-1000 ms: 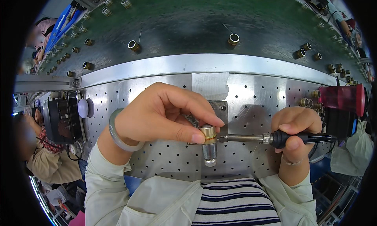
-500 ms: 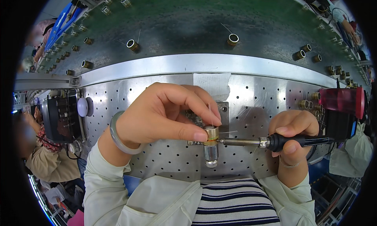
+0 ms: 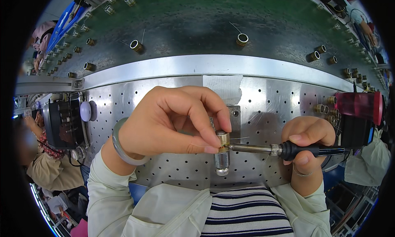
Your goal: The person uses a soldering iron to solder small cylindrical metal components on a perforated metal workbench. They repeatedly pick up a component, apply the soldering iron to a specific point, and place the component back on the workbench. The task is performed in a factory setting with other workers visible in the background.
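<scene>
A small metal-rimmed coil (image 3: 223, 139) sits on top of an upright silver post (image 3: 222, 159) in front of me. My left hand (image 3: 173, 121) is closed at the coil's left side, thumb and index finger pinching a thin wire (image 3: 198, 145) that trails left over the thumb. My right hand (image 3: 308, 140) grips the black handle of a soldering iron (image 3: 263, 149), held level. Its tip meets the coil's right side, beside my left fingertips. Another fine wire (image 3: 242, 137) sticks out rightward from the coil. The exact contact point is partly hidden by the fingers.
A perforated metal plate (image 3: 173, 171) lies beneath, with a white paper piece (image 3: 223, 86) and a metal block (image 3: 234, 117) behind the post. Beyond a metal rail, a green belt (image 3: 185, 27) carries several coils. Right stands a red container (image 3: 360, 107). Co-workers sit at both sides.
My left fingers have shifted lower along the coil. The wire that stood upright by the index finger now runs leftward over the thumb. The iron's tip stays at the coil; belt coils drifted slightly left.
</scene>
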Demonstrator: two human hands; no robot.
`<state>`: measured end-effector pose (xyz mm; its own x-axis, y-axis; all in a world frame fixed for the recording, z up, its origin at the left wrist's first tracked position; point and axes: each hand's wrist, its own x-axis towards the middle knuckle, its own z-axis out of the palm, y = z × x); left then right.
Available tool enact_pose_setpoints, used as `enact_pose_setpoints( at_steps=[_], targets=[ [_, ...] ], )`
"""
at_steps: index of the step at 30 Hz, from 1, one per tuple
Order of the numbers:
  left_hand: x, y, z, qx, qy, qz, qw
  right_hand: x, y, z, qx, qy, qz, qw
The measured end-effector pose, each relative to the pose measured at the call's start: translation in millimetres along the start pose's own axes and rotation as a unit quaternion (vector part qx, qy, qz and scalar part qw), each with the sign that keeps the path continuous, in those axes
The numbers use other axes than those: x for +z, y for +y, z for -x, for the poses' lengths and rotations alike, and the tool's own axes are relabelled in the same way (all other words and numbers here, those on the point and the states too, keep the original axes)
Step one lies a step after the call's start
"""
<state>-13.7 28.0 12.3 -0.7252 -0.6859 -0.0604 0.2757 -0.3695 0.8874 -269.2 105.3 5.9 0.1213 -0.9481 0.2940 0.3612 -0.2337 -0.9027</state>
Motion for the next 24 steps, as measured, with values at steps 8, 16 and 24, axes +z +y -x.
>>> enact_pose_setpoints(
  at_steps=[8, 16, 24],
  targets=[
    [0, -1, -2, 0.011, -0.007, -0.012, 1.0, -5, 0, 0, -0.014, -0.02, 0.029, 0.999],
    [-1, 10, -1, -0.058, -0.013, -0.004, 0.998, -4, -1, -3, -0.025, -0.025, 0.065, 0.997],
    [-5, 12, -2, -0.117, -0.036, -0.022, 0.992, -6, -1, -6, -0.046, -0.051, 0.075, 0.995]
  ],
)
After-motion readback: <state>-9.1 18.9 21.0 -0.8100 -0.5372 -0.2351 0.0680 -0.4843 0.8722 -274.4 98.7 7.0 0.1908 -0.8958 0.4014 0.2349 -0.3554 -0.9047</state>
